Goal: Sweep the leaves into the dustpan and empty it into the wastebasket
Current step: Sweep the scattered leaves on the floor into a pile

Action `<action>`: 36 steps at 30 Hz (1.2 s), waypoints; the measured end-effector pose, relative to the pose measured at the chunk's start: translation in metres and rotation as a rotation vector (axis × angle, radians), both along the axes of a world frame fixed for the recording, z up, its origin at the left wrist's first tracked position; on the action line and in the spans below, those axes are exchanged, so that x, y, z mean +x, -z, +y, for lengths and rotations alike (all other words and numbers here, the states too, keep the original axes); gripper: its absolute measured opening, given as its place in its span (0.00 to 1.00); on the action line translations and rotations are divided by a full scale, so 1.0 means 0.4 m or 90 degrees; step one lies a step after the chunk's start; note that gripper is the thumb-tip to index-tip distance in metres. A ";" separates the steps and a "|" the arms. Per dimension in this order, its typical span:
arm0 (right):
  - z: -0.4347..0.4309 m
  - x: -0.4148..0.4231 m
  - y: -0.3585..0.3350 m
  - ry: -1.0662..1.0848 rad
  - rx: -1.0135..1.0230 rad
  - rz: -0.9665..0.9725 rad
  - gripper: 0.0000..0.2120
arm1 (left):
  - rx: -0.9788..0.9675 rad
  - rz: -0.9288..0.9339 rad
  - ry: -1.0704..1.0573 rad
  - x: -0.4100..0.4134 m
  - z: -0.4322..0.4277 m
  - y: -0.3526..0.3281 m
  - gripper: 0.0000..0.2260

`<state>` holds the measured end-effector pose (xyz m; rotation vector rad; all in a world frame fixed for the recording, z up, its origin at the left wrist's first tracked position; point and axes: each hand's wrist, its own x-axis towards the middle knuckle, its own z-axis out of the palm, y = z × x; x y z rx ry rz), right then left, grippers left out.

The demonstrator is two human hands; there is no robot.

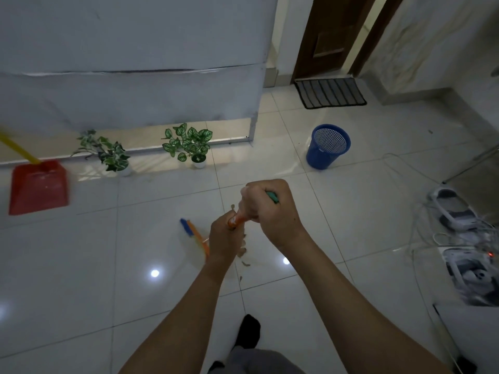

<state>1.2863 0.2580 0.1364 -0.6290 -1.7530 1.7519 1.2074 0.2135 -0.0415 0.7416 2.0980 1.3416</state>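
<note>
Two hands, left hand (225, 233) and right hand (266, 205), are gripping the orange-handled broom (198, 238), gathering brown leaves (244, 256) on the tiled floor (351, 211); fetching the red plastic dustpan (37, 187) probably comes next, then the blue mesh wastebasket (328, 147).

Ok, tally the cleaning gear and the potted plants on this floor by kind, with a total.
Broom, held by the left hand and right hand: 1
Red dustpan: 1
Blue wastebasket: 1
Potted plants: 2
Total: 5
</note>
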 end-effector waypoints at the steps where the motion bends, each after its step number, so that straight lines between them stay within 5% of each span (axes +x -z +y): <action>1: -0.007 0.000 -0.004 0.001 -0.012 0.007 0.15 | 0.013 0.011 0.001 -0.002 -0.014 -0.008 0.23; 10: -0.072 0.015 0.043 -0.029 -0.160 0.052 0.17 | -0.106 0.135 -0.041 0.020 -0.170 0.023 0.19; 17: 0.086 0.007 0.136 -0.153 -0.183 -0.095 0.19 | -0.286 -0.014 -0.115 0.089 -0.067 0.088 0.12; 28: 0.459 0.006 0.139 -0.226 -0.053 -0.181 0.15 | -0.235 -0.102 -0.192 0.134 0.381 0.097 0.20; 36: 0.567 -0.044 0.109 -0.284 0.026 -0.193 0.13 | -0.138 -0.201 -0.197 0.062 0.516 0.040 0.23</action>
